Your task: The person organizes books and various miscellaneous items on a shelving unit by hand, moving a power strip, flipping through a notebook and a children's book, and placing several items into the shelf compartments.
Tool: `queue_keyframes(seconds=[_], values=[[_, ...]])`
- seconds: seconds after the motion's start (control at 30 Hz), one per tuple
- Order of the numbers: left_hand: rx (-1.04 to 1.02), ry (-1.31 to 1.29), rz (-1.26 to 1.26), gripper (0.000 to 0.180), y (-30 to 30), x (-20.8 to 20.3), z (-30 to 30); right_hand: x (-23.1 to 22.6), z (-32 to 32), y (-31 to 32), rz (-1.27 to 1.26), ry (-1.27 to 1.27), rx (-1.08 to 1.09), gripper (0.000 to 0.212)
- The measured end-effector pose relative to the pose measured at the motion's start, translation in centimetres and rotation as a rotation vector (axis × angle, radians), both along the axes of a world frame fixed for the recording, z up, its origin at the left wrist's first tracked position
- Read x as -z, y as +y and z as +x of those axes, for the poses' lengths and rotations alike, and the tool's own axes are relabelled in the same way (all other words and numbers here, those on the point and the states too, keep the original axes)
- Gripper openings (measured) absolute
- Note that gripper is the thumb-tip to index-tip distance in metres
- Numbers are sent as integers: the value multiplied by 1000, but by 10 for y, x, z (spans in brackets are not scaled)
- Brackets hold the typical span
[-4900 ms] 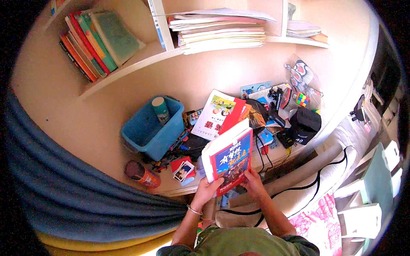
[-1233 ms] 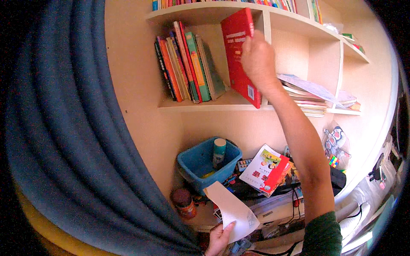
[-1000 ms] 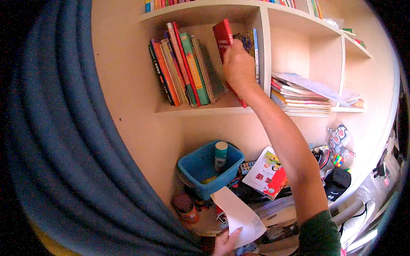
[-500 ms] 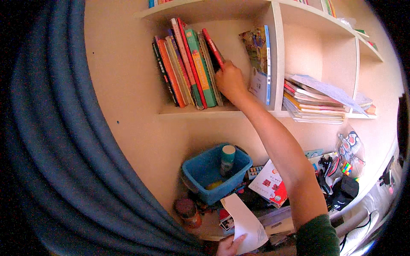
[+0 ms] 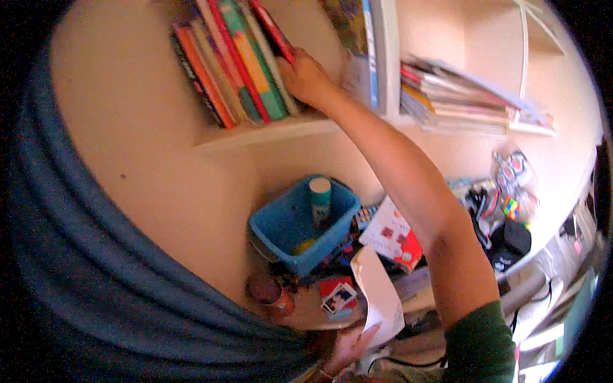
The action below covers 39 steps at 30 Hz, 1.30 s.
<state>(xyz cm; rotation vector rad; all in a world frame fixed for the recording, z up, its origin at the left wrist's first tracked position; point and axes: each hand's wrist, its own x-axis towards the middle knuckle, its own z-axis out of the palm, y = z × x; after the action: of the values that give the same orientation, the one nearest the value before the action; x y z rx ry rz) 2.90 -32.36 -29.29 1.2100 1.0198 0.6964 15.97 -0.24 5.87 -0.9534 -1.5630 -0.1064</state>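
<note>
My right hand [image 5: 308,78] reaches up to the shelf, its fingers closed round the lower part of a slim red-spined book [image 5: 271,27]. That book leans at the right end of a row of upright books, beside a green book with a yellow panel [image 5: 246,54]. Low in the view, my left hand [image 5: 348,348] grips a white booklet [image 5: 380,287] by its lower edge, its pages bending over. The left fingers are partly hidden behind the booklet.
A blue bin [image 5: 306,246] holding a green white-capped can [image 5: 320,201] stands below the shelf. Nearby are a brown jar [image 5: 269,293], small photos [image 5: 338,298] and a red-and-white booklet [image 5: 393,235]. Stacked papers [image 5: 456,102] fill the right compartment; a dark curtain [image 5: 128,274] hangs left.
The view has tilted downward, so the shelf and books sit higher and further left. My right hand stays on the red book; the left still holds the white booklet, with more of that hand showing.
</note>
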Motion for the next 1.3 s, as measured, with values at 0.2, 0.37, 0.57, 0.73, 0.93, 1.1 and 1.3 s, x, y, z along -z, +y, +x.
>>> queue_keyframes(seconds=[0.2,0.37,0.57,0.73,0.93,1.1,1.3], values=[[89,15,239,28,-3,6,-2,9,-18,-3,-162,27,36,48],[175,54,186,26,2,11,-3,19,-16,3,-137,-64,56,65],[108,-50,-1,28,2,19,-3,19,-20,8,-109,-195,-6,69],[180,48,-30,29,11,-10,8,19,-16,35,-256,-145,52,79],[177,-47,14,27,10,4,12,20,-30,-18,-77,-145,187,63],[89,-290,173,25,9,19,21,37,-19,-74,289,-435,174,35],[88,-180,137,24,16,20,9,201,30,-207,55,-380,150,26]])
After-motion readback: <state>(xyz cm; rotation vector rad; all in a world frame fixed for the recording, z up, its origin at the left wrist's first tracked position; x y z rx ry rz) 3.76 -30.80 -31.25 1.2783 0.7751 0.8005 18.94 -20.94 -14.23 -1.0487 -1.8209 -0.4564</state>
